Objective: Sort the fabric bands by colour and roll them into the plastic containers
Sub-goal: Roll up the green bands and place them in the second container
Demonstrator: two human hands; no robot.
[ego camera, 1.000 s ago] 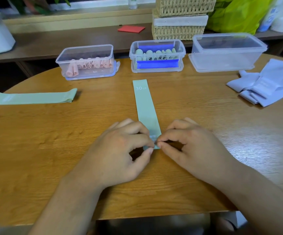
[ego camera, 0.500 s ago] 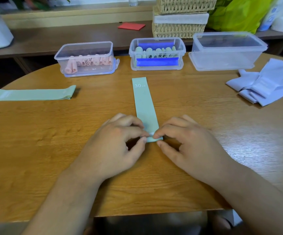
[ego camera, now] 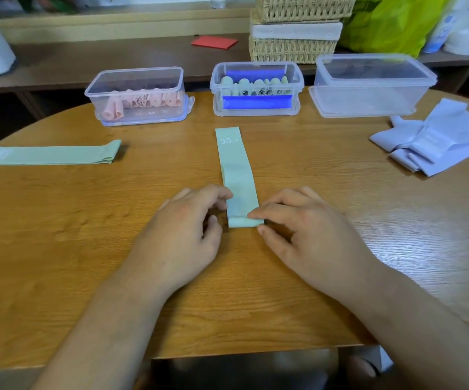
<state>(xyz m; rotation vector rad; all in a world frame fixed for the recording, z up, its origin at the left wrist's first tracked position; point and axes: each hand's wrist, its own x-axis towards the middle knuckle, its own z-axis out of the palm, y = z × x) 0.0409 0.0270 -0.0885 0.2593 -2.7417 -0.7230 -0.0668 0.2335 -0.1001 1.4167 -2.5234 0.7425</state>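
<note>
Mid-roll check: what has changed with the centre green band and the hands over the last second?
The near end of the green band has been turned over into a first small roll. The hands moved apart: the right hand now pinches the roll's right corner; the left hand slid to the band's left edge, thumb off the fabric. The second green band and the lilac bands lie as before.

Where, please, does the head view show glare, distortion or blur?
Head view: light glares off the wooden table right of the right hand; head view: wide-angle distortion bows the wooden shelf behind; head view: the green band is sharp, its "30" legible.
</note>
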